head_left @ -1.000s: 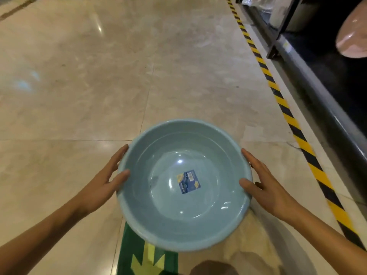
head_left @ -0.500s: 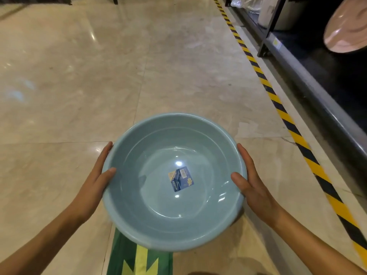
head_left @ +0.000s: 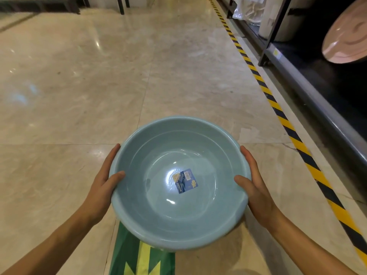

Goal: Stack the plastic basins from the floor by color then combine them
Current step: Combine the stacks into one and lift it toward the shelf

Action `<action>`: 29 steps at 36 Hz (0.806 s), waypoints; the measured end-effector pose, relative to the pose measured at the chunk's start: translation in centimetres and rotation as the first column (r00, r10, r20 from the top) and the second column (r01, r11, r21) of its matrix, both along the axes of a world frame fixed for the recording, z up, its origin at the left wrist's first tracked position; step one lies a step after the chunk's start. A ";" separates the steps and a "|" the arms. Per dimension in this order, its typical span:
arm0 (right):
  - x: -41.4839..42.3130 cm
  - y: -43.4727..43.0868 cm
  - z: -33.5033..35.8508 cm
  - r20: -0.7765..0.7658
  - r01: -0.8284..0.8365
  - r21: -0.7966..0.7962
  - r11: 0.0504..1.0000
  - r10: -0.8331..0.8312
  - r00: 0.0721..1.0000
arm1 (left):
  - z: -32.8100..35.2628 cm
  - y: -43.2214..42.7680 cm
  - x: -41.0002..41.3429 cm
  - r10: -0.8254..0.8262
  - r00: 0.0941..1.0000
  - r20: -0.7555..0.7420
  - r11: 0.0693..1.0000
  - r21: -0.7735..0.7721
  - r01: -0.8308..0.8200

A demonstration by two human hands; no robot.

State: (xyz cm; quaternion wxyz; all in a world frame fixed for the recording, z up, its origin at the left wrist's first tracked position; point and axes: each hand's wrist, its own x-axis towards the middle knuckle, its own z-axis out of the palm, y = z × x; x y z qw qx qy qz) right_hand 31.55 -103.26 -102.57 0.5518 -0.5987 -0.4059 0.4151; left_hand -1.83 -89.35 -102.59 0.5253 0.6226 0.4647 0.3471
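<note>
A light blue plastic basin point(head_left: 155, 221) with a blue sticker inside is held level above the floor in front of me. My left hand point(head_left: 103, 181) grips its left rim, thumb over the edge and fingers underneath. On the opposite rim my right hand point(head_left: 256, 187) grips the same way. A pink basin point(head_left: 345, 36) leans on its side on a dark shelf at the upper right.
Beige marble floor point(head_left: 99, 96) stretches ahead. A yellow-and-black hazard stripe point(head_left: 278, 112) runs along the low dark shelf point(head_left: 317, 100) on the right. A green and yellow floor marking point(head_left: 139, 259) lies under the basin. Dark table legs point(head_left: 123, 6) stand far ahead.
The view has tilted up a little, showing more of the floor ahead and the shelf. Both hands keep their grip on the blue basin, thumbs now further over the rim.
</note>
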 end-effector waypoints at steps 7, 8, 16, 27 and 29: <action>0.5 0.5 0.9 -0.010 0.029 0.013 1.000 -0.028 1.000 | 1.7 0.9 0.5 -0.003 1.000 0.026 1.000 -0.017 0.004; 0.7 0.6 1.3 -0.020 0.034 0.010 0.999 -0.034 0.999 | 2.2 1.2 0.6 -0.010 0.999 0.031 1.000 -0.019 0.010; 2.8 2.5 6.3 -0.037 0.101 0.024 0.995 -0.100 0.994 | 8.2 5.1 3.0 -0.063 0.990 0.124 0.996 -0.054 0.071; 7.6 3.8 14.9 -0.093 0.246 0.071 0.967 -0.239 0.967 | 17.7 10.2 10.8 -0.176 0.971 0.162 0.983 -0.016 0.181; 9.1 3.2 16.1 -0.095 0.278 0.077 0.958 -0.270 0.958 | 19.1 10.4 12.9 -0.198 0.967 0.159 0.979 -0.009 0.202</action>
